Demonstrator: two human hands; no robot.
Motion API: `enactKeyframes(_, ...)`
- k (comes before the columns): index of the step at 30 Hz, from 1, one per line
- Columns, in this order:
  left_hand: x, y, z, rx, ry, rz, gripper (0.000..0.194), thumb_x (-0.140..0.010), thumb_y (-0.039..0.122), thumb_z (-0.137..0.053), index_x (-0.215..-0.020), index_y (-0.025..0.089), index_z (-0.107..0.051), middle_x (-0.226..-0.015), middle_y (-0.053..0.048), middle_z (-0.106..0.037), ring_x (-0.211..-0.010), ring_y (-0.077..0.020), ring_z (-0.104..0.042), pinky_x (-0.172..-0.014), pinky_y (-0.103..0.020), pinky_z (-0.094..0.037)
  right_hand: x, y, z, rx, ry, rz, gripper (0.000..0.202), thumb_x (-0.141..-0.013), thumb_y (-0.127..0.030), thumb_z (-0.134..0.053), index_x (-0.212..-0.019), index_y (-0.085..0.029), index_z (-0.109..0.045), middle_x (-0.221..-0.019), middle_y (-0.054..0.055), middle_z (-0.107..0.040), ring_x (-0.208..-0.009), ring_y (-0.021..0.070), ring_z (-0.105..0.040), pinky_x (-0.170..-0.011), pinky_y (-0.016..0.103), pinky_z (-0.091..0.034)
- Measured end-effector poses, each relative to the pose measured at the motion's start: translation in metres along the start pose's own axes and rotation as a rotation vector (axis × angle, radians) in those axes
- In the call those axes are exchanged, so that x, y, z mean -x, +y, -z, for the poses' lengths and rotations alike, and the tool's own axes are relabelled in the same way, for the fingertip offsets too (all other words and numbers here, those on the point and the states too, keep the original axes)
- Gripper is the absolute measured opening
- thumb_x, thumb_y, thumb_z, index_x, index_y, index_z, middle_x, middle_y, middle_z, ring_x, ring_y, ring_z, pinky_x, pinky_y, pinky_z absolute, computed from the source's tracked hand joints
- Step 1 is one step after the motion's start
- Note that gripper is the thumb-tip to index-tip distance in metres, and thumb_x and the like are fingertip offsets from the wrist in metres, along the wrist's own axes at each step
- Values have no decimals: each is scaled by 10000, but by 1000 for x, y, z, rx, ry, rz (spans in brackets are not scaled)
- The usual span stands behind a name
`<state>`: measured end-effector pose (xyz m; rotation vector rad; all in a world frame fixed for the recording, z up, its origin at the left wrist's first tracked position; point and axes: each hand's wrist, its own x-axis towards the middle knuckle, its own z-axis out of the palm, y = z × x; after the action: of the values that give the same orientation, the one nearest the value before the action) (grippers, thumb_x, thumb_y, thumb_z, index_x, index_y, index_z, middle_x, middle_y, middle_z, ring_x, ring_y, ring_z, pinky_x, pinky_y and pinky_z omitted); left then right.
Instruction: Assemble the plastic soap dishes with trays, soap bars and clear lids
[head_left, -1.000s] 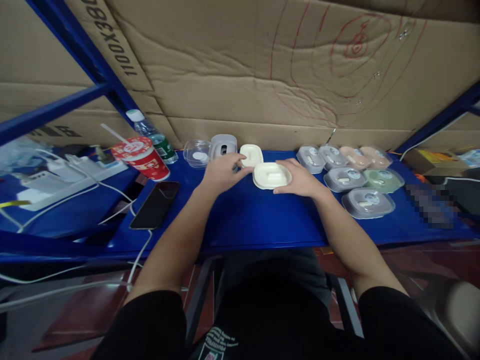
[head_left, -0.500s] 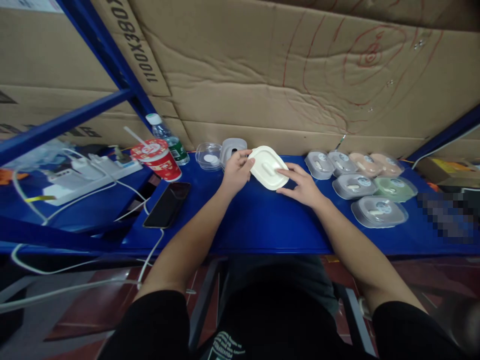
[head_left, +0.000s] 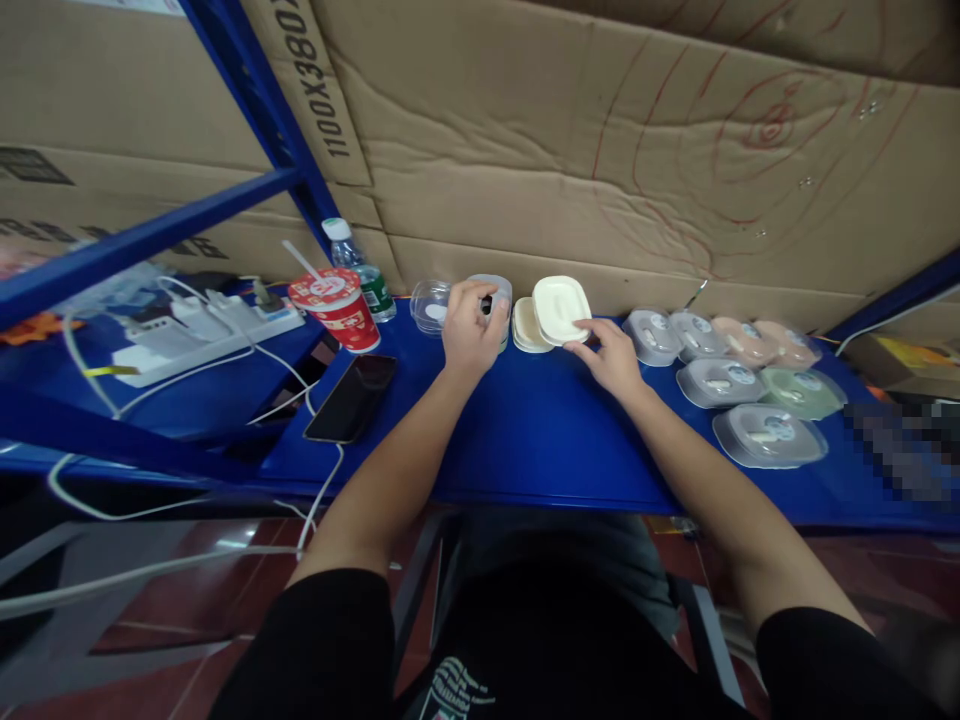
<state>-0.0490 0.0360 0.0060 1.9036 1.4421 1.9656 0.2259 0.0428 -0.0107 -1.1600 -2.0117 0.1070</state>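
Note:
A cream rounded-square lid (head_left: pixel 561 308) is pinched at its lower right edge between the thumb and fingers of my right hand (head_left: pixel 609 355). Just left of it, and partly under it, lie similar cream lids (head_left: pixel 529 326) in a low stack. My left hand (head_left: pixel 472 325) is over a stack of grey containers (head_left: pixel 496 288), thumb and fingers apart and curved around its near left side; whether it grips them is hard to tell. Beside that hand sits a clear plastic container (head_left: pixel 429 307) with a white disc inside.
Several lidded containers in grey, peach and green (head_left: pixel 718 382) stand at the right. To the left are a phone (head_left: pixel 351 398), a red cup with a straw (head_left: pixel 345 318), a water bottle (head_left: pixel 367 280) and a power strip (head_left: pixel 202 345) with cables. Cardboard (head_left: pixel 480 170) backs the blue table (head_left: pixel 540 450).
My left hand has let go of the cream lid and moved left to the grey containers. My right hand still has the lid, now higher and by the stacked lids, which have come into view.

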Motion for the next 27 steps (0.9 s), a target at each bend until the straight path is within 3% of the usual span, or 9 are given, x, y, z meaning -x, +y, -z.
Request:
enactKeyframes(2, -4, -8, 3, -72, 34, 2, 342, -1012, 538, -637, -1131, 228, -719, -1260, -103, -688, -829, -169, -655, -757, -341, -560, -11, -5, -10, 62, -76, -70, 545, -1014, -691, -589, -1267, -223, -711, -1215, 132, -767, -959, 293, -729, -917, 460, -596)
enactKeyframes(6, -8, -22, 6, -131, 72, 21, 299, -1024, 498, -625, -1103, 224, -715, -1233, -100, -672, -825, -170, -643, -830, -371, -564, -27, -22, -28, 248, -210, -121, 549, -1078, -632, -483, -1357, -194, -661, -1245, 170, -766, -1116, 343, -715, -940, 443, -550)
enactKeyframes(9, -12, -31, 10, -126, 110, 8, 279, -1029, 474, -618, -1087, 215, -707, -1217, -113, -655, -991, -218, -669, -897, -387, -561, -31, -32, -38, 382, -301, -147, 614, -1086, -638, -442, -1491, -200, -587, -1347, 200, -743, -1178, 384, -705, -966, 475, -528)
enactKeyframes(12, -19, -42, 17, -161, 202, 26, 237, -1022, 437, -632, -1043, 212, -702, -1220, -122, -647, -1202, -279, -633, -1073, -464, -504, -30, -36, -44, 418, -328, -165, 726, -1064, -697, -430, -1587, -198, -499, -1457, 213, -695, -1208, 411, -703, -985, 511, -528)
enactKeyframes(16, -26, -58, 23, -191, 322, 151, 178, -1022, 379, -628, -999, 216, -696, -1231, -124, -649, -1261, -304, -593, -1175, -531, -415, -25, -36, -46, 403, -302, -184, 828, -1045, -758, -383, -1614, -161, -454, -1432, 218, -715, -1210, 435, -707, -1009, 559, -530)
enactKeyframes(21, -28, -64, 22, -144, 346, 223, 144, -1026, 335, -616, -967, 221, -681, -1162, -119, -648, -1220, -285, -597, -1160, -494, -424, -23, -27, -35, 384, -216, -168, 883, -1041, -763, -340, -1619, -101, -421, -1457, 241, -691, -1279, 448, -663, -1067, 579, -503)
enactKeyframes(27, -25, -47, 21, -127, 254, 155, 151, -1010, 378, -632, -1008, 232, -669, -1236, -119, -637, -1300, -311, -570, -1201, -543, -371, -22, 10, 4, 504, -113, -183, 742, -1079, -598, -363, -1595, -72, -444, -1536, 253, -616, -1400, 420, -561, -1171, 564, -419)
